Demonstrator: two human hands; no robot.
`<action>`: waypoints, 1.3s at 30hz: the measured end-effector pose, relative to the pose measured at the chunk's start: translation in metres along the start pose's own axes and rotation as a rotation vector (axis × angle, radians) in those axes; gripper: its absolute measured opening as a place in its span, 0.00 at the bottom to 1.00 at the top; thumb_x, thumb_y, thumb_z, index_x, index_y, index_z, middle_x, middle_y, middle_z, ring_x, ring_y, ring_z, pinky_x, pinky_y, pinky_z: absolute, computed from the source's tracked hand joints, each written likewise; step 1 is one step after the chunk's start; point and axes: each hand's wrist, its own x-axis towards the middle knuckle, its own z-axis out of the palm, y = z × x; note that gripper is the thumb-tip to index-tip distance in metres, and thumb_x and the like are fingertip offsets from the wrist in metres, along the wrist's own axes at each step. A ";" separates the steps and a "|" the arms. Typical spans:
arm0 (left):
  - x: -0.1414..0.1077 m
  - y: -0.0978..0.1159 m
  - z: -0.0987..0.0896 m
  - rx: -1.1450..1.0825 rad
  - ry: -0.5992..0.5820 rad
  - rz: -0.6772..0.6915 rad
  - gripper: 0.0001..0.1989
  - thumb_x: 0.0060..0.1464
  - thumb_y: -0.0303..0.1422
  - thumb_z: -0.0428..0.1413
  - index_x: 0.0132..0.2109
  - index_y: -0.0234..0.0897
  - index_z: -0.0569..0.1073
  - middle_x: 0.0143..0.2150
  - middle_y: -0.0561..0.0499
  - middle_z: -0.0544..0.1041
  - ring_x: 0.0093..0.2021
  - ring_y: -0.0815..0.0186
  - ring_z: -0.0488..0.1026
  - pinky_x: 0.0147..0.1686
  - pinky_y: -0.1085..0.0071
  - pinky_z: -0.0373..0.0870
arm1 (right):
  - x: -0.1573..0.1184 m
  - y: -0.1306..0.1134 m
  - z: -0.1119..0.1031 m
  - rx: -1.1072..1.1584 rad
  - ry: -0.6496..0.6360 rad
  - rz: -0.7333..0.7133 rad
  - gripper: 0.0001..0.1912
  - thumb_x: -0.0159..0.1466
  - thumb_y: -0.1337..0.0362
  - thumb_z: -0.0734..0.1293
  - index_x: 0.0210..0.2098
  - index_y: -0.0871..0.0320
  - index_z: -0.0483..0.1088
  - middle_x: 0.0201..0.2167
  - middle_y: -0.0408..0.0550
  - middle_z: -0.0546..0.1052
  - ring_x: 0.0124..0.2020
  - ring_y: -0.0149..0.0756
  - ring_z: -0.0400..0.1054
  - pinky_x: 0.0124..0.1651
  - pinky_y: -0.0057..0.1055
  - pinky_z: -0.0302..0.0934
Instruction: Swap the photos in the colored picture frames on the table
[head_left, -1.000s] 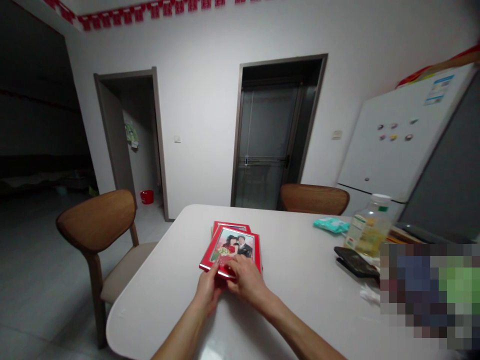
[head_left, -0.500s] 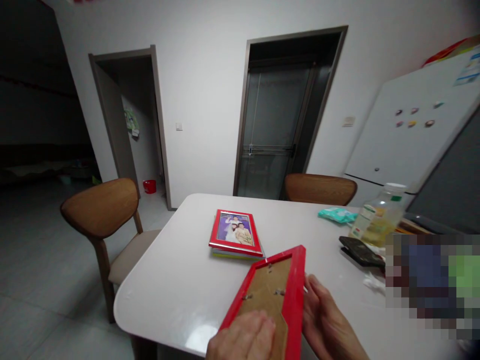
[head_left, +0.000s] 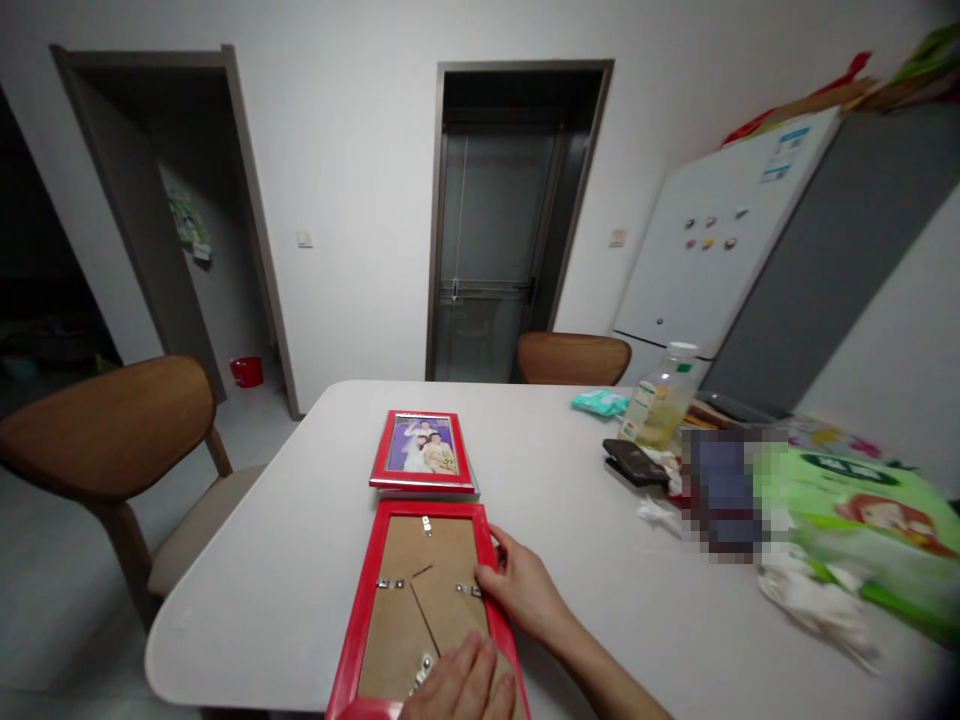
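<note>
A red picture frame (head_left: 367, 585) is back side up in front of me, showing its brown backing board (head_left: 442, 550) with small metal clips and a thin slanting cut line. My right hand (head_left: 517, 580) grips its right edge, thumb on top by a clip and fingers round the side. Over the lower part of the board lies my left hand (head_left: 461, 685), fingers stretched out beside the bottom clip; its thumb is hidden. Just beyond, a second red frame (head_left: 424, 480) lies face up with a photo of people in it, stacked on something thin.
The white table (head_left: 262, 590) carries a bottle of yellowish liquid (head_left: 660, 400), a teal packet (head_left: 600, 402), a dark wallet-like object (head_left: 634, 462), crumpled tissues (head_left: 817, 605) and a green tissue pack (head_left: 870, 510) on the right. Wooden chairs (head_left: 112, 425) stand left and behind.
The held frame has come down and turned, so its back now faces up more squarely. My right hand now shows its thumb on the frame's edge. The view has swung right.
</note>
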 end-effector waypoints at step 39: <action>-0.046 -0.056 0.001 -0.510 -0.206 -1.039 0.26 0.45 0.21 0.44 0.54 0.30 0.58 0.55 0.41 0.62 0.55 0.61 0.58 0.53 0.60 0.56 | 0.012 -0.045 0.070 -0.642 -0.254 -0.423 0.10 0.56 0.65 0.59 0.27 0.58 0.71 0.30 0.48 0.70 0.35 0.35 0.61 0.39 0.29 0.53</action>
